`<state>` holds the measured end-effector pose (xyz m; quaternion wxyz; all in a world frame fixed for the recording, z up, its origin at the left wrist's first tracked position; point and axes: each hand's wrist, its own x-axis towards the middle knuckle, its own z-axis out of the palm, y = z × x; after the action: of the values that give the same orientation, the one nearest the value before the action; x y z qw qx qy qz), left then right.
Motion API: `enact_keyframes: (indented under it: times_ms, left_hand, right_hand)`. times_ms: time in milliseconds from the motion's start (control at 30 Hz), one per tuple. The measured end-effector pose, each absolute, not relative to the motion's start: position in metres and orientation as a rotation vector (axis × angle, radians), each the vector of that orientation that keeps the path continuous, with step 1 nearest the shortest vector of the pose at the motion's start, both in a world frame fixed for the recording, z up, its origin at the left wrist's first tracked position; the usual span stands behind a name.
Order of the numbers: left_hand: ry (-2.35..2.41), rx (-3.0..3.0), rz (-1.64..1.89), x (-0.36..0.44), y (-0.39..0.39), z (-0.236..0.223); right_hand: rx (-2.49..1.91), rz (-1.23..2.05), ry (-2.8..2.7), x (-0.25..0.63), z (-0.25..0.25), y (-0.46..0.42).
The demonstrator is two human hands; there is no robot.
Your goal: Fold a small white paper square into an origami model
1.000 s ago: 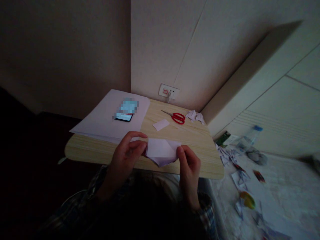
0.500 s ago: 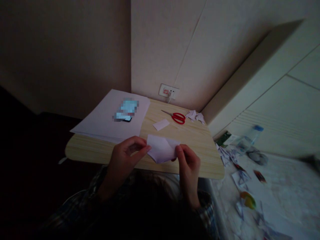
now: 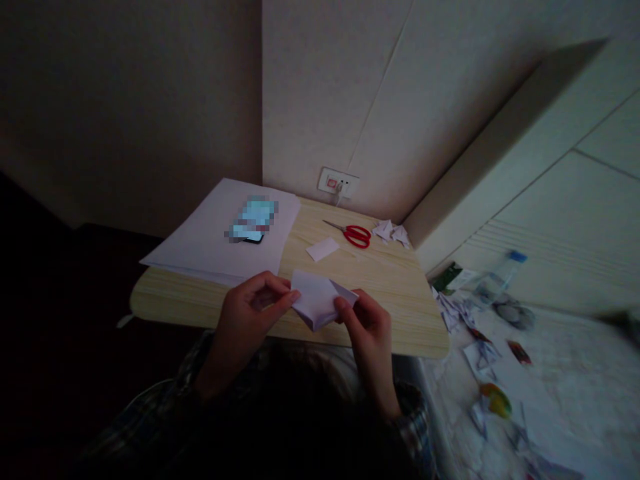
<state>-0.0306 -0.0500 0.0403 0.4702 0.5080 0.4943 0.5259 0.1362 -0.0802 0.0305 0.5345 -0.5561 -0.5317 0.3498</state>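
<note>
Between my two hands is a partly folded piece of white paper (image 3: 316, 298), held above the front of the small wooden table (image 3: 390, 313). My left hand (image 3: 255, 303) pinches its left edge between thumb and fingers. On the other side, my right hand (image 3: 370, 327) grips the paper, thumb on the front face and fingers behind a raised flap. The lower edge of the paper bulges to a point toward me. Just beyond it lies a small white paper strip (image 3: 323, 249), and behind that are red-handled scissors (image 3: 356, 235) with their blades pointing left.
A stack of large white sheets (image 3: 200, 227) covers the table's left side, with a phone (image 3: 255, 219) on top. Folded paper pieces (image 3: 390, 231) sit at the back right corner. A wall socket (image 3: 339, 182) is behind. Right of the table, a bed (image 3: 575, 373) bears paper scraps and a plastic bottle (image 3: 503, 277).
My right hand has shifted slightly left, and its thumb now presses further in on the paper. The paper's right side has folded up into a flap. My left hand has barely moved.
</note>
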Motion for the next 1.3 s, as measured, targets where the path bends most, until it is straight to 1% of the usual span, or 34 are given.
enact_keyframes:
  times_ms: [467, 667, 933, 1100, 1300]
  left_hand:
    - [1.165, 1.312, 1.250, -0.031, -0.047, 0.035]
    - [1.216, 1.455, 1.242, -0.032, -0.051, 0.035]
    - [1.071, 2.029, 1.436, -0.029, -0.052, 0.029]
    - [1.044, 2.098, 1.452, -0.028, -0.053, 0.029]
    - [1.045, 2.127, 1.396, -0.027, -0.054, 0.029]
  right_hand:
    - [-1.264, 0.790, -1.164, 0.141, 0.031, -0.080]
    - [-1.299, 0.828, -1.318, 0.141, 0.038, -0.079]
    - [-1.312, 0.566, -1.555, 0.141, 0.050, -0.080]
    - [-1.361, 0.507, -1.544, 0.143, 0.051, -0.081]
    - [-1.264, 0.413, -1.697, 0.138, 0.054, -0.078]
